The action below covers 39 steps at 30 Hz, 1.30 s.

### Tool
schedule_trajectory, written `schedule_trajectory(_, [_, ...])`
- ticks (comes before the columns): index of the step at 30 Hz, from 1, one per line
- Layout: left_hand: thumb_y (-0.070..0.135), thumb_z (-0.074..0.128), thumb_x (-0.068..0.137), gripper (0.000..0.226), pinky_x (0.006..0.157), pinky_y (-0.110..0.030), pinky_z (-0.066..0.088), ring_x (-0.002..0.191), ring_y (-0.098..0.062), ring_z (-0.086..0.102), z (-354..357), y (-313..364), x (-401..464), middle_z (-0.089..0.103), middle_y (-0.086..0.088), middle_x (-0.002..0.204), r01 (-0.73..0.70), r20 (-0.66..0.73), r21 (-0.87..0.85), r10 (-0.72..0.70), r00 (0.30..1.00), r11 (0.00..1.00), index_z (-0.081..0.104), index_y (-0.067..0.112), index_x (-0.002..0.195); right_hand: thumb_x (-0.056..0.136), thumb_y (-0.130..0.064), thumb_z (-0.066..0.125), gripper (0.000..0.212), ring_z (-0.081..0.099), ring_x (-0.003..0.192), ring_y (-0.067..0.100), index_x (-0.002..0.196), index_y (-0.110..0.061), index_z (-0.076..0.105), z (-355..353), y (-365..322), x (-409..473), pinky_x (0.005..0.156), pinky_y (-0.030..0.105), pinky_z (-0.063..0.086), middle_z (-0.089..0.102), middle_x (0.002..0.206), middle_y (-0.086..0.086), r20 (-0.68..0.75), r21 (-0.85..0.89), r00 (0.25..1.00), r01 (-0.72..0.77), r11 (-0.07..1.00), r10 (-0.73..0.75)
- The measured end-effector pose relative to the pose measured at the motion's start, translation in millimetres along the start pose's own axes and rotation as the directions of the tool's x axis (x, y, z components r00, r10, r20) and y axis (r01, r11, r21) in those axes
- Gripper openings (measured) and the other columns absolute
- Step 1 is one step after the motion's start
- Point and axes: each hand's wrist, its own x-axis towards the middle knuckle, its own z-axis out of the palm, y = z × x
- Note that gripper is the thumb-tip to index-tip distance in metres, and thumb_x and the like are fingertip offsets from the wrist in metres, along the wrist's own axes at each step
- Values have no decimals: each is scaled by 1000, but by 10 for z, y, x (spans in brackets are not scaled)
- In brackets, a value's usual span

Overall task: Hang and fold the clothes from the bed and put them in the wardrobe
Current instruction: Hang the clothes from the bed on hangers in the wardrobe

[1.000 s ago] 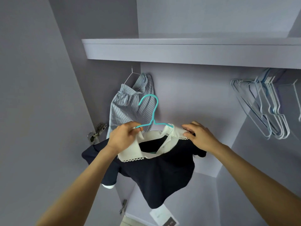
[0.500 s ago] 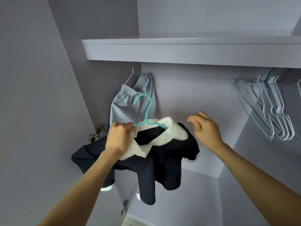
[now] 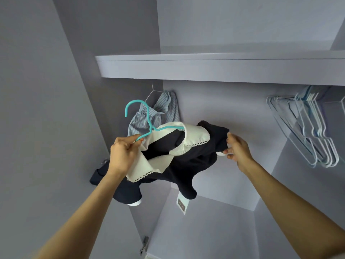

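**Dark top on teal hanger, held up inside wardrobe**

My left hand [image 3: 124,155] grips the left arm of the teal hanger [image 3: 147,120], fingers curled round the wire along with the collar edge. The dark top [image 3: 188,161] with its white lace-trimmed collar [image 3: 196,136] hangs from it, tilted, below the shelf [image 3: 205,69]. My right hand [image 3: 238,150] pinches the top's right sleeve, probably at the white cuff, partly hidden. A tag [image 3: 182,204] dangles at the hem. Behind, far left, a striped garment [image 3: 160,113] hangs. Empty hangers [image 3: 313,131] bunch at far right.
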Motion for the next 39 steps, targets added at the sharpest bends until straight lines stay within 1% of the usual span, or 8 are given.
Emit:
schedule_trajectory(5, [8,62,90,19,89,-27,43,103,-30,60,-45,-117,-28,70,-7,109,77,-30,102,-74,997,992,72,7,106,94,-5,50,22,42,61,17,111,1,62,-129,2,90,55,26,39,51,75,7,-16,-202,996,-86,976,85])
schedule_trajectory(9, [6,61,89,20,87,-30,44,99,-31,61,-59,-174,-105,71,-10,105,91,-18,138,-89,996,986,72,6,106,96,-15,51,29,54,102,23,123,-6,53,-186,203,22,88,39,48,56,114,8,90,-183,973,-193,964,212])
schedule_trajectory(14, [5,59,91,20,80,-7,34,101,-25,63,-94,-74,-123,69,-9,113,107,-66,93,-101,993,990,72,5,107,93,-26,58,27,63,89,23,107,-4,59,-57,272,-105,73,30,49,65,101,11,257,-216,885,-340,915,389])
schedule_trajectory(19, [5,56,92,24,85,-21,37,99,-32,58,-90,-136,-134,69,-17,106,103,-84,157,-91,992,982,69,7,112,96,-11,50,5,56,78,25,96,-8,54,-26,188,30,78,36,49,56,92,12,-73,-33,988,-137,990,134])
schedule_trajectory(22, [5,55,93,25,81,-34,39,95,-35,54,-58,-200,-176,69,-19,97,69,-86,271,-47,995,960,68,4,114,93,-7,46,12,55,85,33,83,-9,53,-93,105,113,88,52,50,54,91,13,-266,-51,961,69,996,-80])
schedule_trajectory(25, [2,55,91,24,74,-39,43,88,-40,58,-37,-204,-168,69,-22,90,42,-122,333,-1,993,942,67,1,112,94,-5,39,23,50,89,23,77,-16,49,-164,42,60,93,44,48,51,93,9,-350,17,921,192,981,-174])
schedule_trajectory(33, [7,50,94,24,73,-29,39,76,-31,56,-11,-24,60,68,-18,87,226,-280,93,-192,941,970,68,3,110,99,-8,32,21,39,71,21,81,-5,43,-235,391,-120,68,30,34,40,71,2,-214,-340,933,206,918,-288])
schedule_trajectory(39, [5,55,93,23,81,-14,36,100,-26,63,15,101,48,69,-12,111,95,-170,7,-93,981,995,68,3,111,95,-9,45,6,44,84,21,91,-12,49,-239,231,-132,71,30,39,47,85,-1,-137,-325,950,223,919,-279])
